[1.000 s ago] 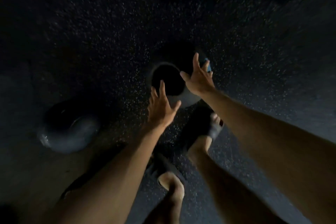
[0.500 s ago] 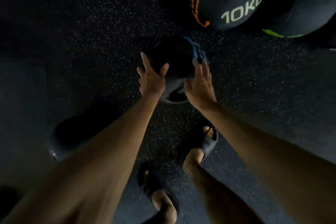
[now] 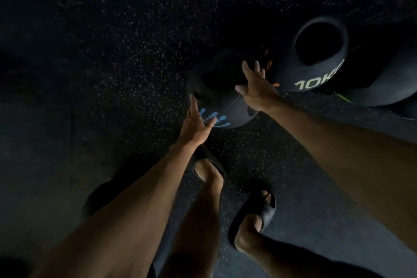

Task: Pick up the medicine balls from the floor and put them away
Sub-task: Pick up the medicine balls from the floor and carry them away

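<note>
We see both arms stretched forward and down, bracketing the medicine ball with blue markings (image 3: 232,115). The left hand (image 3: 196,124) lies along its near left flank, fingers straight and together, thumb out toward the blue print. The right hand (image 3: 255,88) presses the right upper side, fingers straight and spread (neither hand curls round anything; both are flat palms on the ball). The ball sits low over the speckled floor (image 3: 112,52), just beside the 10KG ball (image 3: 316,79). We cannot tell whether it rests on the floor or is lifted.

The dim light swallows the ball's top. The right fingertips blur into the dark. The 10KG label is cut short by a green-marked ball (image 3: 388,88), itself cropped at the frame edge. A dark rounded shape (image 3: 106,194) beside the left forearm is too murky to name.
</note>
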### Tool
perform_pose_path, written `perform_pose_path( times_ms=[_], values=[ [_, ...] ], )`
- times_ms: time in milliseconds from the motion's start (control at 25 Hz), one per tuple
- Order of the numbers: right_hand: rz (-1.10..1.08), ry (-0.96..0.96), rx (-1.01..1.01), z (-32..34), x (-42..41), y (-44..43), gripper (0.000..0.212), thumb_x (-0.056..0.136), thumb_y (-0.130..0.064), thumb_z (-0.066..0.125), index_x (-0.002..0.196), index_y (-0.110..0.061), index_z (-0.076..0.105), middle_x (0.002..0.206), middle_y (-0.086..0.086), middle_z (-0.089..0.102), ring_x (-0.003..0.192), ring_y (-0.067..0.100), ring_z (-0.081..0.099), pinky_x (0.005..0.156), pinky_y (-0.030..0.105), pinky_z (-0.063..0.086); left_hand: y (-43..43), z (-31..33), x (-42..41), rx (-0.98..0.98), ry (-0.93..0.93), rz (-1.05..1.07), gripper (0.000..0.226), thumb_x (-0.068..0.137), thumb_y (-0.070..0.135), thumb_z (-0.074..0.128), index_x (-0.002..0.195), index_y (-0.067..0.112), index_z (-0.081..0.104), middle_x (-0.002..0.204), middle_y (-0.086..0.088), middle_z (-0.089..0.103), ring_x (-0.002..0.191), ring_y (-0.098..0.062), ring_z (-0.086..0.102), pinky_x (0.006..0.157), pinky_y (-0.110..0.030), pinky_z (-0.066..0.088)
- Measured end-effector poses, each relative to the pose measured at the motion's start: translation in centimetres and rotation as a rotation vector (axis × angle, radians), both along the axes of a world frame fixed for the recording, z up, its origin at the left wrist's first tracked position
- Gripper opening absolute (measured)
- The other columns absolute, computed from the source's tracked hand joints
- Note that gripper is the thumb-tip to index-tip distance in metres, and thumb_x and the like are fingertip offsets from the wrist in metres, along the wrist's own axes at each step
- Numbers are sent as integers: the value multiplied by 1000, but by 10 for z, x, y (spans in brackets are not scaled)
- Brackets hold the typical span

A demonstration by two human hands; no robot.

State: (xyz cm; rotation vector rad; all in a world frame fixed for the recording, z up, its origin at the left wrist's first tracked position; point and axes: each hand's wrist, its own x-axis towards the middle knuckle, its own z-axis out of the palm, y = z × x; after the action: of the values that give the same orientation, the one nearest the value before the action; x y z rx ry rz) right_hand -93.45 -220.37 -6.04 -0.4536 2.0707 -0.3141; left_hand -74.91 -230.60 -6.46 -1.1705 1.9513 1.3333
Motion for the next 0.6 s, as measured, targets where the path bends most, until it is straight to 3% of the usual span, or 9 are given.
perform_pose_path(
  times_ms=[160,320,400,480,600],
  values=[
    [2,49,-34,-3,-24,-34,78,103,-37,49,159,-30,-4,168,7,-10,153,36,-8,121,53,17,-22,1,-45,100,-69,64,111,92,45,65,156,20,-22,165,-22,-6,153,-36,12,120,-35,20],
    [-130,87,-17,-21,-68,-105,70,104,-44,41,160,-25,4,168,5,5,154,35,0,122,50,17,-79,-10,-91,-63,60,57,101,93,51,60,160,19,-8,167,-16,-3,154,-32,7,125,-44,16],
    [-195,114,-5,-26,-92,-146,67,103,-48,41,159,-23,14,164,9,22,151,34,16,119,49,23,-94,-10,-116,-171,130,30,99,93,53,59,160,15,-3,167,-16,-2,155,-31,2,125,-49,9],
    [-194,218,-38,-19,-106,-163,56,102,-44,44,152,-20,32,151,11,43,140,32,38,112,48,33,-97,-11,-133,-245,165,0,105,88,61,60,161,18,-2,166,-20,-5,154,-37,-4,124,-51,3],
    [-18,482,-219,-5,-92,-131,45,101,-35,47,143,-18,44,146,12,46,134,30,42,110,48,37,-110,-16,-149,-308,193,56,114,80,77,51,160,16,-2,166,-22,1,153,-41,1,124,-56,13]
  ],
)
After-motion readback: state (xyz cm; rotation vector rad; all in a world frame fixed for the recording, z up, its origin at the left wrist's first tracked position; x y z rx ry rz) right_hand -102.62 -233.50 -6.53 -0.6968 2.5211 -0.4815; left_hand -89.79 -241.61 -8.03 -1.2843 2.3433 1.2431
